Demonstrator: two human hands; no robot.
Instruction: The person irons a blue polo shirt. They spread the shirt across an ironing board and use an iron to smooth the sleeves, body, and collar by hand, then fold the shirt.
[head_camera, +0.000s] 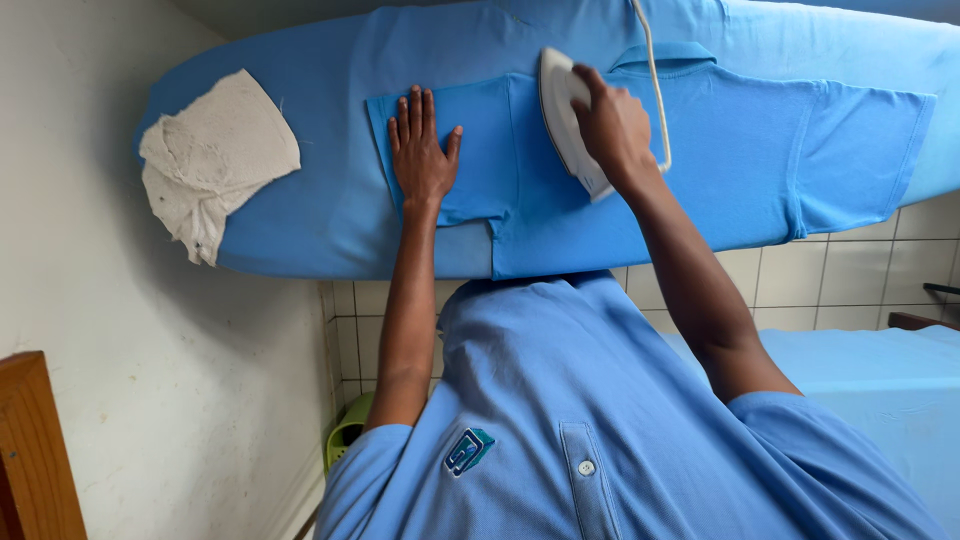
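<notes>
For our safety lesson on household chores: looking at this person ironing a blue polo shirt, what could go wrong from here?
1. The left hand lies flat on the shirt's sleeve close beside the iron; a sideways stroke could burn the fingers.
2. The iron's cord runs over the right hand and might snag or drag across the collar.
3. The white cloth sits at the ironing board end and could slide off.
</notes>
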